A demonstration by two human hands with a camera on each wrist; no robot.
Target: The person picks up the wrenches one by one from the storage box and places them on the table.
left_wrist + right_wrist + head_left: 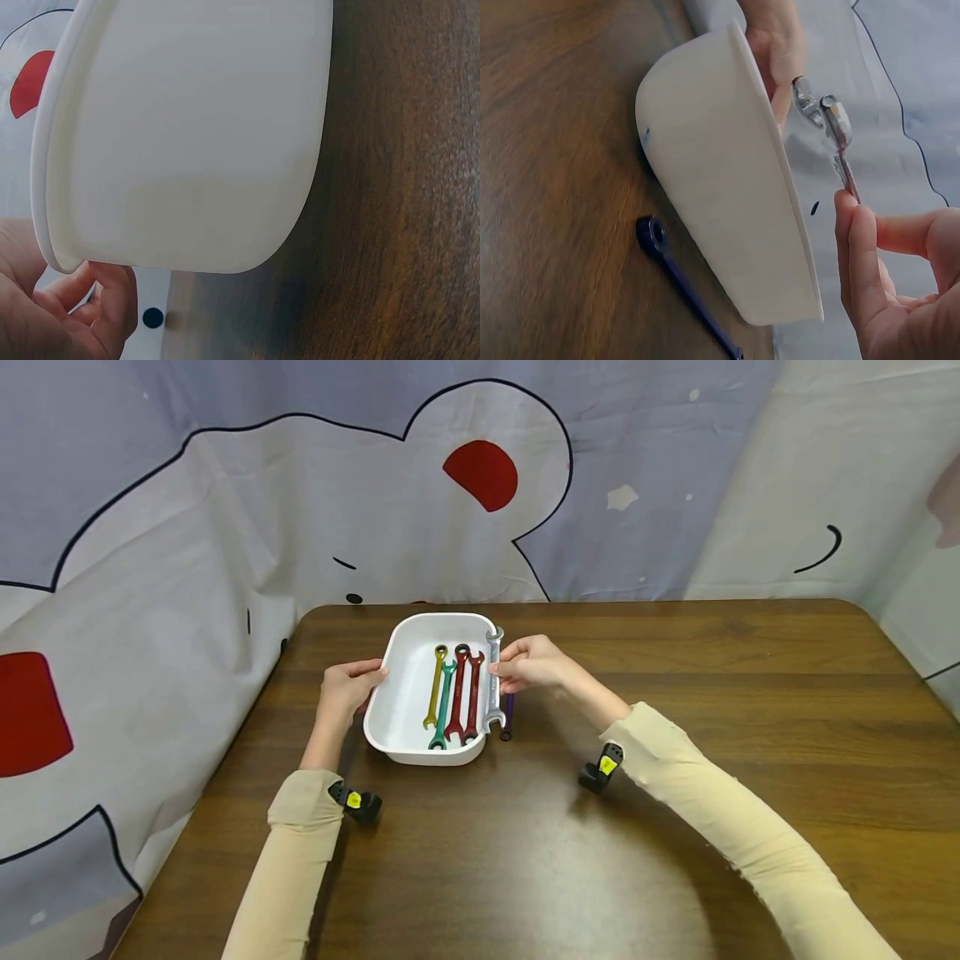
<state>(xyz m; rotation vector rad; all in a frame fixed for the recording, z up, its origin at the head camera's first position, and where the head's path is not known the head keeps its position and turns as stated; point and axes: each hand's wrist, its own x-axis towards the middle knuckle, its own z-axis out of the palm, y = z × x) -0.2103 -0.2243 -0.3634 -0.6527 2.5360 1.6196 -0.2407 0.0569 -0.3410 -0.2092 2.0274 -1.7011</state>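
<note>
My left hand [347,695] grips the left rim of a white plastic tray [401,689], thumb on top and fingers bent below the lip, as the left wrist view shows. Inside lie a yellow wrench [435,687], a green wrench [443,703] and two red wrenches [457,693], side by side lengthwise. My right hand [534,663] pinches a silver open-ended wrench [493,689] by its middle, above the tray's right rim. The right wrist view shows this wrench [838,127] apart from the rim.
A purple wrench [507,717] lies on the wooden table [600,877] just right of the tray; the right wrist view shows its ring end. Something dark red [365,702] peeks out between the left hand and the tray. A patterned curtain [637,460] hangs behind the table.
</note>
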